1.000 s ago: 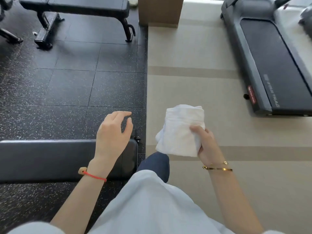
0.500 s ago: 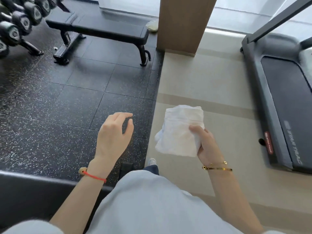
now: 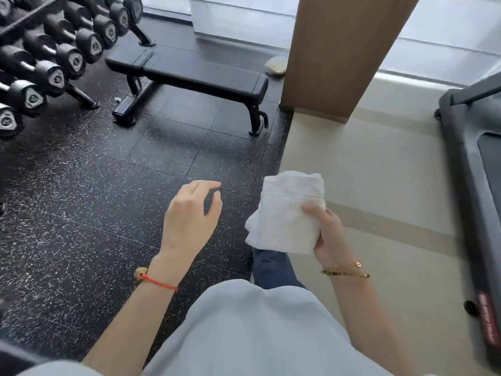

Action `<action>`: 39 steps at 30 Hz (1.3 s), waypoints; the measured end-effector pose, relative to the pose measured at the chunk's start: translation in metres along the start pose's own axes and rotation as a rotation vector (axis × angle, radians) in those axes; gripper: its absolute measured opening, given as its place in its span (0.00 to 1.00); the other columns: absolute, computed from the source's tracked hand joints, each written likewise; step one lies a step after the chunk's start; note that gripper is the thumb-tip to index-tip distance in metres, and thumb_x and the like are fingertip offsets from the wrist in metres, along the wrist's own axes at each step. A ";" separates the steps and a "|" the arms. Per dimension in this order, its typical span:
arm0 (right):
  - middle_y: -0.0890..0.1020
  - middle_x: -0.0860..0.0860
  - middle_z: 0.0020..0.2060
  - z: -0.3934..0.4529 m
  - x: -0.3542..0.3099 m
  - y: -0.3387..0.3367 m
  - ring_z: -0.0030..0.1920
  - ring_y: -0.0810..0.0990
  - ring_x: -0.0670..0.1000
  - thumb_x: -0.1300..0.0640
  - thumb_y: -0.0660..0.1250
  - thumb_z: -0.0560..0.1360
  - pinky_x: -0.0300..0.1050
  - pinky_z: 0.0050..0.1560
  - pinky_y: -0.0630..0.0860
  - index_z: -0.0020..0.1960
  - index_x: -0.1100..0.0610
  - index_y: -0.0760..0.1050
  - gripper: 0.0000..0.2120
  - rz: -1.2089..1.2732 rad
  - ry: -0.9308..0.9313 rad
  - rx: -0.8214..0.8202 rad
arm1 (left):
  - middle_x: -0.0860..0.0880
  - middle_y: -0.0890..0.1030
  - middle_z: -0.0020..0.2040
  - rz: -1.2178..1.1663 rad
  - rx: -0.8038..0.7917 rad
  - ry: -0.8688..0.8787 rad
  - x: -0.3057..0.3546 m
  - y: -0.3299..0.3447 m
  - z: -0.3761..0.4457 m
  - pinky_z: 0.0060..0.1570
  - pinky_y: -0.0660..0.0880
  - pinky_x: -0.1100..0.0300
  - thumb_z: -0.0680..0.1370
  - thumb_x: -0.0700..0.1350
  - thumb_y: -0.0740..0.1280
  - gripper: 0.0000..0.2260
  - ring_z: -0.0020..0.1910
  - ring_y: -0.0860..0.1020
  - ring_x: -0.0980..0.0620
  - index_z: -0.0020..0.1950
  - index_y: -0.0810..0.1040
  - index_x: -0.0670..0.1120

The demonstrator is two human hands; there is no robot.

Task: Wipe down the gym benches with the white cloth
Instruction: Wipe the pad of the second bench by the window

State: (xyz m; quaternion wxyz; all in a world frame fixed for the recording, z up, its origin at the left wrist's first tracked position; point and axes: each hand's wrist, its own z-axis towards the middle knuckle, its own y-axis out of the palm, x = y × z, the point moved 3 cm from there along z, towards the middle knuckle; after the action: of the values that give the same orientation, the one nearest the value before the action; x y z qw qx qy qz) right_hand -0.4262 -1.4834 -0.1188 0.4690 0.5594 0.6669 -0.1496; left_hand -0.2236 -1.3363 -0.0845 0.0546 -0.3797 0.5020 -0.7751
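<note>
White cloth [image 3: 286, 213], folded into a thick wad, sits in the right hand's [image 3: 329, 234] grip, thumb pressed over its front face and fingers curled behind, held in the air above the seam where speckled black rubber floor [image 3: 95, 213] meets beige floor [image 3: 366, 172]. Left hand [image 3: 189, 215] hangs just beside it, apart from the cloth, fingers loosely curved and holding nothing; a red cord bracelet [image 3: 158, 282] circles that wrist, a gold bracelet [image 3: 345, 272] the right one. Farther out, well apart from both hands, a black padded gym bench [image 3: 200, 73] stands on the rubber floor. Left of it is a rack of dumbbells [image 3: 54, 63]; right of it rises a wooden pillar [image 3: 336, 55]. A treadmill [image 3: 471, 185] runs along the right edge on the beige floor.
</note>
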 end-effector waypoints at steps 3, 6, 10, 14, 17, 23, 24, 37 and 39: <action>0.83 0.58 0.56 0.069 -0.027 0.017 0.55 0.82 0.56 0.60 0.65 0.76 0.50 0.52 0.79 0.62 0.63 0.77 0.15 -0.025 0.015 -0.045 | 0.52 0.82 0.56 0.001 0.014 -0.038 -0.008 0.017 0.065 0.55 0.74 0.56 0.80 0.46 0.64 0.10 0.56 0.77 0.51 0.58 0.80 0.48; 0.84 0.58 0.55 0.139 -0.064 0.041 0.53 0.83 0.56 0.59 0.67 0.75 0.49 0.50 0.80 0.61 0.62 0.78 0.16 -0.051 0.035 -0.079 | 0.52 0.81 0.57 0.001 0.035 -0.096 -0.014 0.024 0.135 0.56 0.74 0.55 0.80 0.46 0.63 0.10 0.57 0.77 0.50 0.59 0.80 0.48; 0.84 0.58 0.55 0.227 -0.119 0.082 0.52 0.84 0.55 0.58 0.67 0.75 0.52 0.52 0.80 0.60 0.60 0.78 0.15 -0.121 0.045 -0.132 | 0.52 0.82 0.56 0.024 0.090 -0.147 -0.023 0.026 0.224 0.55 0.74 0.55 0.80 0.46 0.63 0.10 0.56 0.78 0.50 0.58 0.80 0.48; 0.84 0.58 0.55 0.307 -0.166 0.132 0.54 0.83 0.57 0.60 0.65 0.76 0.56 0.57 0.78 0.61 0.62 0.77 0.15 -0.183 0.048 -0.165 | 0.51 0.81 0.56 0.031 0.122 -0.196 -0.036 0.026 0.307 0.56 0.74 0.54 0.80 0.46 0.63 0.10 0.56 0.78 0.50 0.59 0.80 0.48; 0.84 0.58 0.54 0.358 -0.188 0.166 0.54 0.83 0.57 0.60 0.67 0.76 0.53 0.53 0.79 0.61 0.63 0.77 0.15 -0.185 0.059 -0.179 | 0.51 0.81 0.56 0.030 0.134 -0.216 -0.047 0.028 0.364 0.56 0.73 0.54 0.80 0.45 0.63 0.10 0.56 0.77 0.50 0.59 0.80 0.48; 0.85 0.55 0.53 0.454 -0.207 0.227 0.52 0.84 0.54 0.57 0.70 0.72 0.46 0.46 0.81 0.60 0.60 0.78 0.17 -0.176 0.069 -0.202 | 0.50 0.81 0.57 0.016 0.122 -0.192 -0.087 0.041 0.486 0.59 0.73 0.55 0.80 0.44 0.64 0.10 0.58 0.77 0.50 0.59 0.80 0.46; 0.85 0.55 0.53 0.471 -0.208 0.237 0.53 0.84 0.54 0.58 0.69 0.74 0.47 0.48 0.80 0.60 0.60 0.78 0.16 -0.167 0.074 -0.191 | 0.50 0.81 0.57 0.011 0.119 -0.182 -0.096 0.044 0.509 0.59 0.73 0.55 0.80 0.44 0.64 0.10 0.58 0.77 0.50 0.59 0.80 0.46; 0.83 0.57 0.56 0.651 -0.261 0.403 0.57 0.82 0.56 0.59 0.66 0.76 0.50 0.55 0.78 0.63 0.61 0.77 0.16 -0.007 0.043 -0.037 | 0.51 0.81 0.55 0.009 0.040 0.033 -0.207 0.042 0.781 0.58 0.74 0.55 0.79 0.44 0.65 0.10 0.57 0.77 0.52 0.59 0.80 0.47; 0.84 0.57 0.56 0.676 -0.267 0.417 0.57 0.82 0.56 0.59 0.66 0.76 0.50 0.54 0.79 0.63 0.61 0.77 0.16 0.013 0.042 -0.009 | 0.51 0.81 0.55 0.006 0.014 0.056 -0.217 0.047 0.814 0.58 0.74 0.55 0.79 0.44 0.65 0.10 0.56 0.77 0.52 0.59 0.80 0.47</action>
State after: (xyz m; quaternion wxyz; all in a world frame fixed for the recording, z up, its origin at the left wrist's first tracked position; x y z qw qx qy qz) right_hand 0.2354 -1.9973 -0.1193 0.4584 0.5647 0.6735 -0.1320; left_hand 0.4390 -1.8582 -0.0699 0.0455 -0.3560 0.4992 -0.7887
